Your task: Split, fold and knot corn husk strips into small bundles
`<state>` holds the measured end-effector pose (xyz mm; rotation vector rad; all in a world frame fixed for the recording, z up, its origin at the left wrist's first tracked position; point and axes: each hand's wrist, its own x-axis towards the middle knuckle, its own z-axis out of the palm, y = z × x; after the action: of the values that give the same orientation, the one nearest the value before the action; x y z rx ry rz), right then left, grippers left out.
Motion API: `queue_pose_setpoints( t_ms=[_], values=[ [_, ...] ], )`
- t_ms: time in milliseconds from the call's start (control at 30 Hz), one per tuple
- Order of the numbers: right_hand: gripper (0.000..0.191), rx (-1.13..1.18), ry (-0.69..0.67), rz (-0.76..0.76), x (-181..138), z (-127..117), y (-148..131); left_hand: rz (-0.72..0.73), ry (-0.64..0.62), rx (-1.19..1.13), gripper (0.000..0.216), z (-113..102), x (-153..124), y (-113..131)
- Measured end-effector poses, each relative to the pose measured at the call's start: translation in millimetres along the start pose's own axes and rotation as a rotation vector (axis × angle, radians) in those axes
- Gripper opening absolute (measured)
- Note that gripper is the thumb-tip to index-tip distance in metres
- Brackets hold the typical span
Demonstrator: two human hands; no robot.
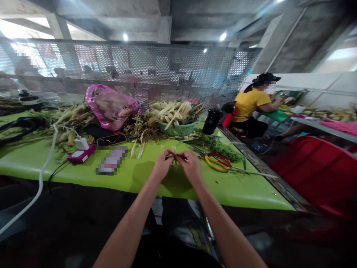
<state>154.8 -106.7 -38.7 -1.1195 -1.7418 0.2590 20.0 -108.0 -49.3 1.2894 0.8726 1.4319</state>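
Note:
Close together over the front of the green table, my left hand and my right hand pinch a small bundle of dried plant strips between their fingertips. Its pale end points up, and darker bits hang below. Just beyond my left hand, loose pale strips lie on the table. To the right of my right hand are scissors with red and yellow handles, beside a heap of green sprigs. A green basket full of pale dry husks stands behind my hands.
On the left are a blurred phone, a dark phone, a magenta power block with a white cable, and a pink bag. A black container stands back right. A person in yellow sits beyond a red chair.

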Motion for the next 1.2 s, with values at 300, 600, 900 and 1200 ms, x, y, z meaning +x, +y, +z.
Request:
queue_pose_setpoints(
  t_ms=[300,600,900,1200],
  values=[
    [0.030,0.578,-0.092,0.259,5.1,-0.1,3.7,-0.091,-0.098,-0.031,0.015,1.1,-2.0,-0.4],
    [0.021,0.648,0.039,0.280,2.5,5.1,6.0,-0.141,-0.109,-0.131,0.009,4.4,-2.4,3.9],
    [0.017,0.237,0.130,0.051,3.7,-7.6,-5.0,-0.320,0.116,-0.419,0.027,-4.4,0.6,1.9],
    [0.012,0.018,-0.031,-0.098,-1.0,1.2,-6.4,-0.216,0.180,-0.446,0.028,-7.0,4.4,-6.4]
  ],
)
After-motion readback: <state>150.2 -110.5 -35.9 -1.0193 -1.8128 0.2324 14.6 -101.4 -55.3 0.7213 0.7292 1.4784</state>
